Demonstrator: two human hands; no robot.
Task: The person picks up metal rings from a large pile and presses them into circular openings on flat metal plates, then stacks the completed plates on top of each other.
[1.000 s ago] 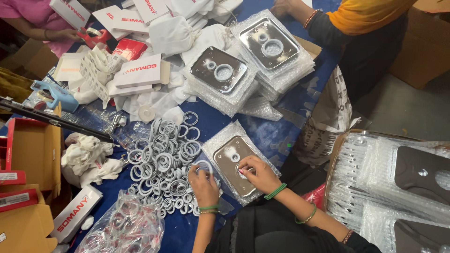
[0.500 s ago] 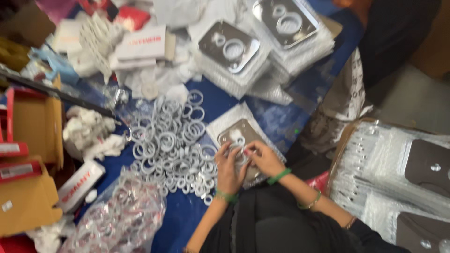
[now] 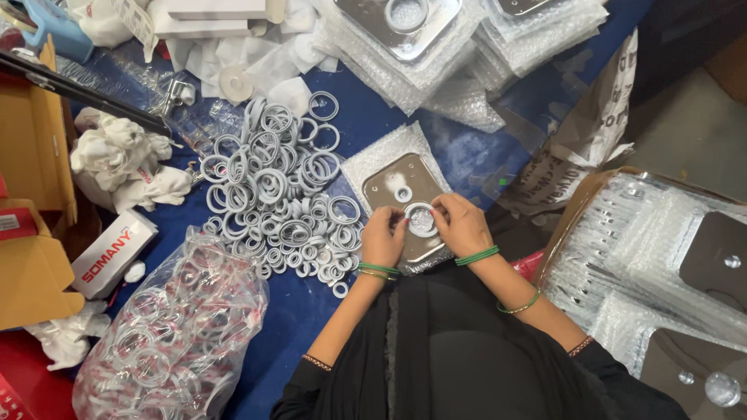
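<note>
Head view: fingers (image 3: 436,211) pinching ring (image 3: 421,220)

Place: small packing workshop, floor-level work surface.
Surface: blue plastic sheet (image 3: 373,117).
Stock: loose heap of grey rubber rings (image 3: 272,194); clear plastic bag of rings (image 3: 171,334).
Goods: stacked bubble-wrapped metal plates (image 3: 436,39).
Packaging: open brown cardboard cartons (image 3: 31,155).

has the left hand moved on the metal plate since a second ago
Yes. The left hand shifted right off the ring pile onto the metal plate, meeting the right hand at its large hole.
</note>
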